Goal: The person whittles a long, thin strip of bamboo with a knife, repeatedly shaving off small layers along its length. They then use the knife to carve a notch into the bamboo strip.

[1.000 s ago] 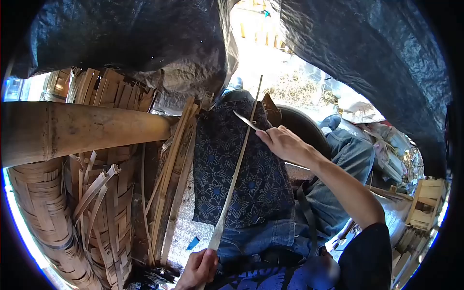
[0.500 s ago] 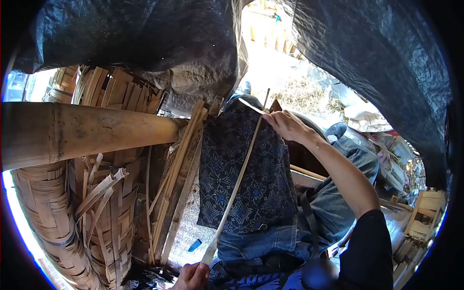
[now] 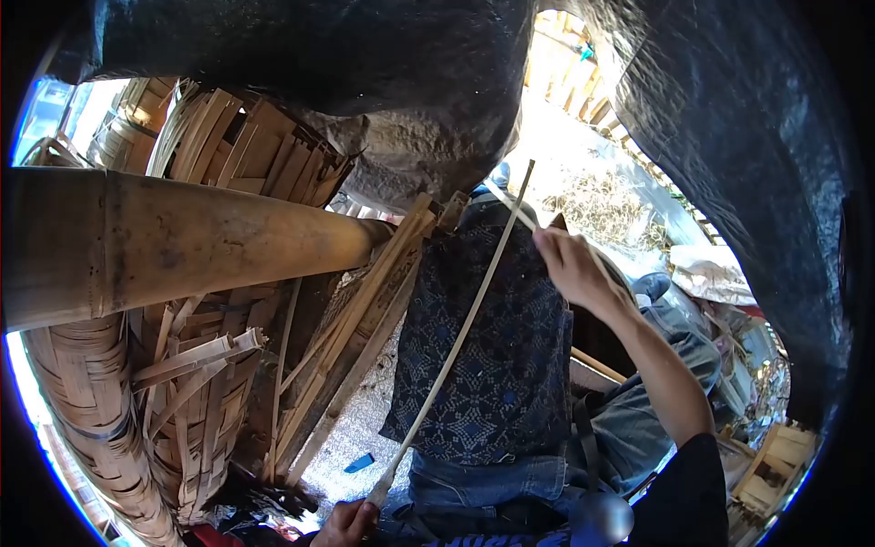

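We observe the right hand (image 3: 580,272) gripping the knife (image 3: 503,196), whose blade now crosses nearer the strip's far tip, so most length lies behind it. Our left hand (image 3: 343,525) clenches the near end; the strip (image 3: 465,330) spans above the patterned cloth (image 3: 510,365).

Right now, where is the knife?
The knife is above and right of the head view's centre, in the right hand, crossing the strip near its far end.
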